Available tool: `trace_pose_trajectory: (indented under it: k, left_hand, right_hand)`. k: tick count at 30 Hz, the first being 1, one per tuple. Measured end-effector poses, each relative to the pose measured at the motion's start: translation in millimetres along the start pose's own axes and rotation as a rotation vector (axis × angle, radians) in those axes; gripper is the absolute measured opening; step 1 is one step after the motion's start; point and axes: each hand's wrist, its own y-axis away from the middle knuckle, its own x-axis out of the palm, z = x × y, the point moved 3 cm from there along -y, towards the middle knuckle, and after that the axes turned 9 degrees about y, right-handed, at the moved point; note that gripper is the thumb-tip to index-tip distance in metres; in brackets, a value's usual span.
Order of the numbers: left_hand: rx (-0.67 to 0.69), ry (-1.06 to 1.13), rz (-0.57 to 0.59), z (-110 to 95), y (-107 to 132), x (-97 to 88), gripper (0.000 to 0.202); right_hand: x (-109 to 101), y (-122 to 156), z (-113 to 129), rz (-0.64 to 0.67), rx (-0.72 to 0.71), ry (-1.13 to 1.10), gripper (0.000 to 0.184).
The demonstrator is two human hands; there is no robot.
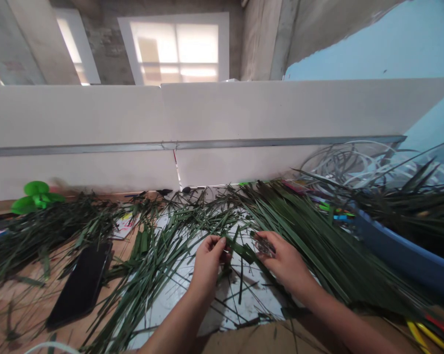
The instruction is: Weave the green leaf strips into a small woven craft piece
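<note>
My left hand (207,263) pinches a dark green palm-leaf strip (242,250) between thumb and fingers. My right hand (286,260) is a short way to the right, its fingertips closed on a small glinting object (264,247) whose exact kind I cannot make out. Both hands are over a white sheet (240,300) strewn with thin leaf cuttings. A large fan of long green leaf strips (318,241) lies beside my right hand, and another loose heap (148,265) spreads to the left of my left hand.
A black phone or tablet (82,285) lies on the wooden table (19,305) at left, near a green plastic object (36,196). A blue tub (402,250) full of leaves stands at right, with white coiled strips (354,164) behind it. A white partition (170,118) bounds the far edge.
</note>
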Motion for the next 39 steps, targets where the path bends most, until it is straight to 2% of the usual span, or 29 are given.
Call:
trace_pose_trajectory:
  k: [2, 5, 9, 15, 18, 20, 22, 27, 31, 34, 39]
  left_hand:
    - [0.017, -0.004, -0.017, -0.8, -0.2, -0.5, 0.049]
    - [0.032, -0.010, -0.026, -2.0, 1.6, 0.0, 0.049]
    - [0.031, 0.000, 0.007, -2.1, 5.7, 3.6, 0.048]
    - [-0.084, 0.125, 0.197, -1.1, 9.2, 12.2, 0.056]
    - [-0.120, 0.114, 0.280, -1.9, 12.3, 14.8, 0.048]
    - [-0.133, 0.112, 0.295, -1.9, 13.8, 15.1, 0.042]
    - [-0.112, 0.105, 0.284, -1.9, 13.7, 14.4, 0.037]
    - [-0.036, 0.055, 0.225, -1.1, 9.1, 11.2, 0.040]
    - [0.004, -0.019, 0.178, -1.4, 8.1, 10.3, 0.040]
    - [0.009, -0.048, 0.173, -0.4, 10.4, 12.3, 0.039]
    - [0.016, -0.109, 0.172, 4.8, 13.5, 15.7, 0.037]
  right_hand:
    - [1.3, 4.0, 8.8, 0.048, 0.017, -0.118, 0.040]
    - [11.9, 9.4, 15.9, 0.207, 0.113, -0.341, 0.030]
    - [26.1, 13.8, 15.4, 0.327, 0.235, -0.581, 0.035]
    - [32.7, 21.9, 11.3, 0.437, 0.530, -0.835, 0.043]
    - [36.2, 26.3, 13.6, 0.494, 0.587, -0.964, 0.041]
    - [39.9, 29.3, 14.6, 0.539, 0.609, -1.005, 0.040]
    - [42.6, 31.1, 14.4, 0.551, 0.609, -0.992, 0.040]
    - [36.0, 25.8, 9.9, 0.348, 0.510, -0.749, 0.045]
    - [28.6, 21.6, 10.4, 0.300, 0.392, -0.614, 0.047]
    - [27.7, 22.2, 12.4, 0.305, 0.328, -0.618, 0.042]
    - [30.4, 24.5, 16.8, 0.294, 0.315, -0.690, 0.043]
